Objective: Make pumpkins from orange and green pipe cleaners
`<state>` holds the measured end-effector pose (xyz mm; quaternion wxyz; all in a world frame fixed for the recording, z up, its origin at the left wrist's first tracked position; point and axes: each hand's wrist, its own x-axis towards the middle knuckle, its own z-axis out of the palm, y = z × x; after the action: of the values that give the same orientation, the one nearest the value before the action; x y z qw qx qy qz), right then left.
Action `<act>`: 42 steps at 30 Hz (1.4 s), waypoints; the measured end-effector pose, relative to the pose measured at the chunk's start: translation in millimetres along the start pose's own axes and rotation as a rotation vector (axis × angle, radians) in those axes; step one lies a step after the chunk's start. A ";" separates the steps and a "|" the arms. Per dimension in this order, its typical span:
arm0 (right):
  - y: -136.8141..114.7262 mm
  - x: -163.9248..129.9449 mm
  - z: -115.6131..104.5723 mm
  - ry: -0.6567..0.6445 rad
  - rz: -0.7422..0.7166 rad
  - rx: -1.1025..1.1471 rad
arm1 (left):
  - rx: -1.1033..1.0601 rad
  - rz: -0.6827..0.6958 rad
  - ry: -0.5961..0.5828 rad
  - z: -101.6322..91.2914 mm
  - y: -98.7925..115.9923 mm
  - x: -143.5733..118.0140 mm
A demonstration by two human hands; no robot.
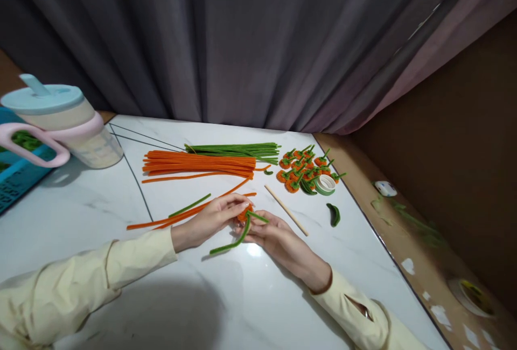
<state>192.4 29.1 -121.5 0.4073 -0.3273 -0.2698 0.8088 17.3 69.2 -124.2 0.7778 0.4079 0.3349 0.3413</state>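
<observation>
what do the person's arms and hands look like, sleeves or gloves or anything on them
Both hands are bare: no gloves, and no rings or watch show. The left hand and right hand come out of long, loose sleeves in pale cream-yellow fabric. The left sleeve bunches in soft folds at the wrist. The right sleeve ends in a cuff with a small slit opening.

A home craft corner: a white marble-look table (100,215) pushed against grey curtains (242,43), bundles of orange pipe cleaners (197,163) and green pipe cleaners (238,149) at its far side, finished pieces (301,167) heaped right, a lidded drinking cup (60,118) far left.
</observation>
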 end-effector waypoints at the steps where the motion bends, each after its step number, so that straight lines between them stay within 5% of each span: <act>1: -0.2 0.2 -0.5 -0.035 0.035 0.030 | 0.003 0.003 -0.004 -0.3 0.3 0.4; 9: 1.9 3.6 -3.4 -0.146 0.073 0.056 | -0.011 -0.035 -0.019 -5.0 -0.4 1.9; 19: 1.4 3.4 -3.2 -0.073 0.079 -0.014 | -0.023 -0.096 -0.104 -3.4 1.6 -1.8; 28: -8.8 2.7 -5.2 -0.119 0.115 -0.051 | -0.278 -0.255 -0.241 -10.3 2.5 1.8; 42: -42.2 -0.8 -24.8 -0.161 0.049 -0.560 | -0.061 -0.300 -0.253 -5.4 8.0 -1.7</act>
<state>231.7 54.7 -107.5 0.2587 -0.3680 -0.5061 0.7359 10.0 73.5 -119.2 0.8678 0.3691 0.2812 0.1777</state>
